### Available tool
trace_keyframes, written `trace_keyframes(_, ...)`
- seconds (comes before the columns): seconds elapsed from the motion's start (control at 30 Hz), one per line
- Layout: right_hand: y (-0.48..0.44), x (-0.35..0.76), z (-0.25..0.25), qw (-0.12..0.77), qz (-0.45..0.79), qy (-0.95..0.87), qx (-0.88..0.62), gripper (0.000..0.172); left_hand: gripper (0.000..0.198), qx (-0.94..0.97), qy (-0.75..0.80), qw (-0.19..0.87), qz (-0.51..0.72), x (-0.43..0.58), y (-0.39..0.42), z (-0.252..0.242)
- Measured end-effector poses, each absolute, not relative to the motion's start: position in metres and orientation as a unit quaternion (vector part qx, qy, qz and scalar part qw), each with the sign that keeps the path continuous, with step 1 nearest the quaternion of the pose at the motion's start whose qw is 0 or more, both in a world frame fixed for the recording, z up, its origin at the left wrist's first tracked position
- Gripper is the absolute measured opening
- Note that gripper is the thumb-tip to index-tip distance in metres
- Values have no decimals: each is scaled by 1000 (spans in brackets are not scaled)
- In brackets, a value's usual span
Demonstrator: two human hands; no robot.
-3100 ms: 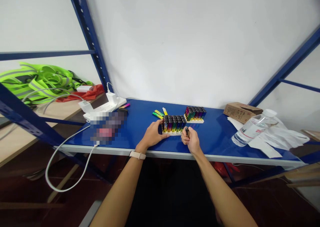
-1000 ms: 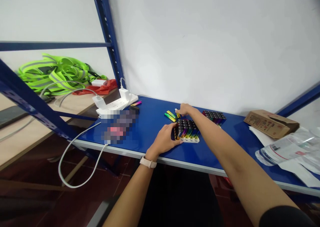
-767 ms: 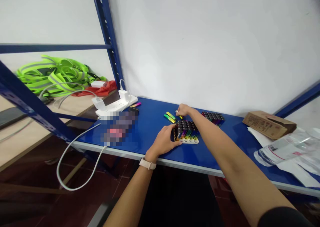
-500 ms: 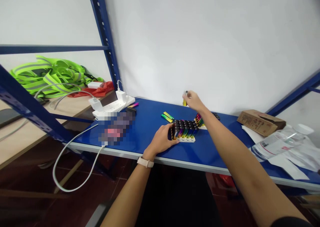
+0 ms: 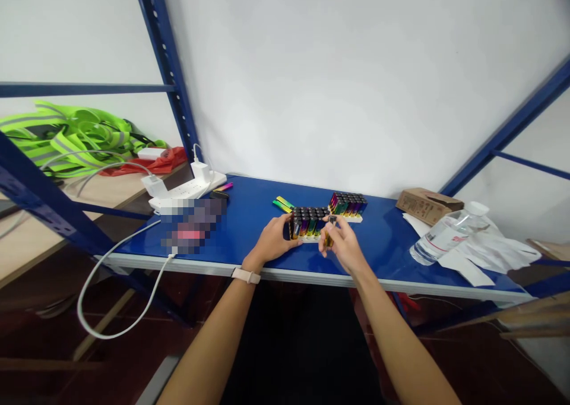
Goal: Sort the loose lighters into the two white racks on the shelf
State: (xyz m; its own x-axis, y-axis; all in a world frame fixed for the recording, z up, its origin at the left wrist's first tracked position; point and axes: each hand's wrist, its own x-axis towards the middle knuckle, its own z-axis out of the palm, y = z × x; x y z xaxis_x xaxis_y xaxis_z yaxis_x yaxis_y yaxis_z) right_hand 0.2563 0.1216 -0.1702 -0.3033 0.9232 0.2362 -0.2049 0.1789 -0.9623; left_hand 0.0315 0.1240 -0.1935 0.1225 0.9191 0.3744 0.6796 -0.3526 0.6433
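Observation:
On the blue shelf top (image 5: 240, 233) stands a white holder (image 5: 303, 239) packed with upright multicoloured gas lighters (image 5: 305, 222). A second filled holder (image 5: 347, 206) sits just behind it to the right. My left hand (image 5: 271, 241) grips the left end of the front holder, thumb over the lighters. My right hand (image 5: 342, 244) is shut on a yellow lighter (image 5: 328, 237), right next to the front holder's right end. Several loose green and yellow lighters (image 5: 280, 203) lie behind my left hand.
A white power strip (image 5: 182, 191) with plugged-in chargers and a white cable sits at the shelf's left, beside a pixelated patch. A cardboard box (image 5: 428, 206), water bottle (image 5: 447, 239) and plastic sheets lie right. Blue steel uprights frame the shelf.
My right hand has come back from the far edge of the shelf to the front holder with the yellow lighter. The view has swung left, and the rear holder shows fully again.

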Motion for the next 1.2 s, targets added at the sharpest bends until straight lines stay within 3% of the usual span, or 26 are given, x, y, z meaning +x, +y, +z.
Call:
trace_keyframes(0.3,126,244,-193,499,593,-536,-334,66,78,732,549,155,372,31,124,-193)
trace_keyframes(0.67,126,239,-199,518,574,-498,-393,51,77,733,552,153,367,31,124,-192)
trace_keyframes(1.2,124,240,-197,508,564,-526,-383,55,79,732,553,154,367,31,124,-193)
